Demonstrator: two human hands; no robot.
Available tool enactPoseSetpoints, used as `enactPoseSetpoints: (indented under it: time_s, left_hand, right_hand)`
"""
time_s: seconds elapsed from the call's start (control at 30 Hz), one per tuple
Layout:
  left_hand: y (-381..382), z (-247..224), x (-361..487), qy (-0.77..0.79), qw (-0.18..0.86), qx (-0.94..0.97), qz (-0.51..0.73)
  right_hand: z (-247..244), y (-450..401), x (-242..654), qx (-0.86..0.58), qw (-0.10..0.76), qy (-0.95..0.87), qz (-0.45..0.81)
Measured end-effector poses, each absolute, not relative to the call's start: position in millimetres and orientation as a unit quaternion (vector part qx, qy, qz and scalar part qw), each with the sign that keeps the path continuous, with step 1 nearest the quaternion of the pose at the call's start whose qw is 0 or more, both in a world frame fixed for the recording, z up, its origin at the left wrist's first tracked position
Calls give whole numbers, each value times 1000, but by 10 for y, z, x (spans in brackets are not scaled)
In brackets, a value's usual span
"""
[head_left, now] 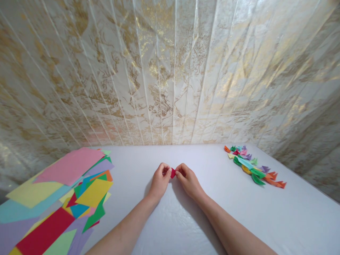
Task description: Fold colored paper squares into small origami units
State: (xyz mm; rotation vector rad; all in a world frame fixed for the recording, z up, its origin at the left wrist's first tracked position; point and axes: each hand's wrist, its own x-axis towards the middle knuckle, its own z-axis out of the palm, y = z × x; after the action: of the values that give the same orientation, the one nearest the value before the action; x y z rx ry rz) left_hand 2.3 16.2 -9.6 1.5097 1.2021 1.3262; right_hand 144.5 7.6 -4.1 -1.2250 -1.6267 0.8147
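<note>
A small piece of folded red paper [173, 173] is held up just above the middle of the white table [164, 226]. My left hand [160, 180] pinches its left side between thumb and fingers. On the other side, my right hand [187, 179] grips the right edge with thumb and fingertips. Much of the paper is covered by my fingers, so its full folded shape cannot be made out.
Sheets of coloured paper lie in a loose pile at the left, among them a pink sheet [71, 164], a yellow square [95, 192] and a red sheet [46, 232]. Several small folded paper figures [245, 163] are grouped at the back right. Behind the table hangs a gold-patterned curtain [159, 78].
</note>
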Motion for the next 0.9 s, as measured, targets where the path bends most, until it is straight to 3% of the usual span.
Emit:
enactPoseSetpoints:
  time_s: [0.33, 0.53, 0.9]
  left_hand:
    - [162, -59, 7, 471, 426, 593, 496]
    - [235, -77, -52, 499, 447, 511, 539]
    - [210, -67, -23, 473, 460, 555, 506]
  right_hand:
    - [-31, 66, 1455, -523, 426, -673, 302]
    - [-92, 111, 1495, -535, 462, -637, 308]
    - [-115, 113, 1450, -477, 496, -615, 385]
